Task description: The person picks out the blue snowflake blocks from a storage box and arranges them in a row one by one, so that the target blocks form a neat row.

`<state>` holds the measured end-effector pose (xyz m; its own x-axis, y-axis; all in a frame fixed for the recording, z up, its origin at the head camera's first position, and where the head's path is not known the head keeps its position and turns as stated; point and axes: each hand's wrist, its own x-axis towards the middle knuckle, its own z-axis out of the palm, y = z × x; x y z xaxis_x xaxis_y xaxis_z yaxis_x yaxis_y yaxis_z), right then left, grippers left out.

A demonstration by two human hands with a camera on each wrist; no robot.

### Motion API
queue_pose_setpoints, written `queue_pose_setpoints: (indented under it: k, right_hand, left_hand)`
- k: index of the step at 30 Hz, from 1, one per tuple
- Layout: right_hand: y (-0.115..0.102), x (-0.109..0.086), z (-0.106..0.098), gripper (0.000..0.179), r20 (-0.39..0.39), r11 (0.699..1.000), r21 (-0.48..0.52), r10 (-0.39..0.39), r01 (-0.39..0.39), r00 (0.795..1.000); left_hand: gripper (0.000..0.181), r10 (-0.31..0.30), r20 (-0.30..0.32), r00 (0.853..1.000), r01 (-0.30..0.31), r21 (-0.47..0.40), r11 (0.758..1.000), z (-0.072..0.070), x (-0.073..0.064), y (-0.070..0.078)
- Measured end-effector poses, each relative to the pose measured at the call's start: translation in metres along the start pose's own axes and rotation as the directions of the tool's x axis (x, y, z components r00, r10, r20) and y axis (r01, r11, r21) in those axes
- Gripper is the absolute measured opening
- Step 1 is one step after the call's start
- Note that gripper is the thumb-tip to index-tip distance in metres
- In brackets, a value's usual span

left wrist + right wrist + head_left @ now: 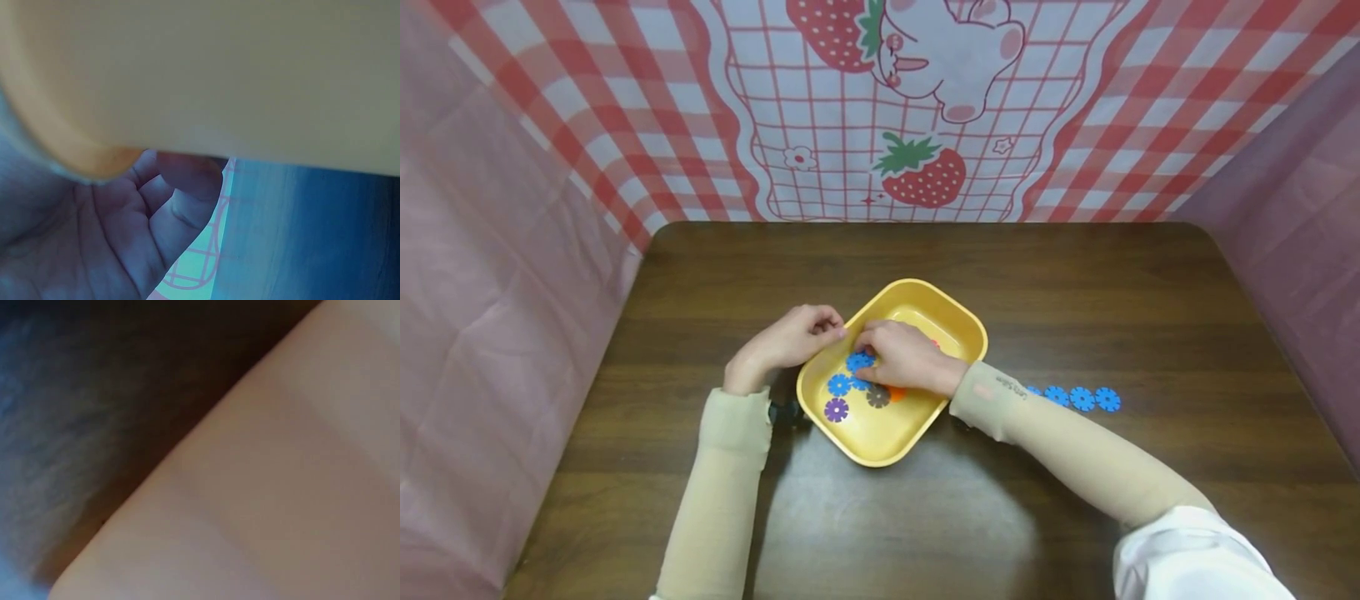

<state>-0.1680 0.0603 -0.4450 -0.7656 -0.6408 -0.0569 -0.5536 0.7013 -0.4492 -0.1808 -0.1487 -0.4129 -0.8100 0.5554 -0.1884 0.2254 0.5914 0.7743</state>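
A yellow plastic basin (880, 442) stands on the table, holding several notched snowflake discs. My left hand (786, 340) is at the basin's left rim with bent fingers and thumb gripping the edge; in the left wrist view the basin wall hides the fingertips. Inside the basin, my right hand (906, 354) has its fingers and thumb around a blue snowflake disc (860, 361). Close by lie another blue disc (839, 384), a purple disc (837, 409), a brown disc (878, 396) and an orange disc (897, 393), partly covered by the hand.
Several blue discs (1082, 398) lie in a row on the wooden table (700, 275) to the right, partly hidden by the right forearm. A red checked cloth (647, 125) with strawberries hangs behind the table. Pink cloths (490, 250) hang at both sides.
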Motion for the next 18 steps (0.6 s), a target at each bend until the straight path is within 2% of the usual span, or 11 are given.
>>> queue_pose_setpoints:
  k: [7, 14, 18]
  right_hand:
    - [-0.0025, -0.0004, -0.0015, 0.033, -0.003, 1.000, -0.029, -0.009, 0.009, 1.000]
    - [-0.0035, -0.0010, -0.0003, 0.023, -0.046, 0.997, -0.076, -0.014, 0.011, 0.999]
    - [-0.0040, -0.0027, -0.0027, 0.021, -0.081, 0.998, -0.055, 0.000, -0.004, 0.997]
  left_hand:
    - [0.020, 0.000, -0.001, 1.000, 0.000, 0.001, 1.000, 0.0003, -0.0004, 0.0008]
    - [0.021, -0.015, 0.004, 1.000, 0.015, -0.001, 1.000, 0.0006, -0.0001, 0.0005]
    - [0.021, -0.022, 0.003, 1.000, 0.022, 0.001, 1.000, 0.0006, -0.0005, 0.0018]
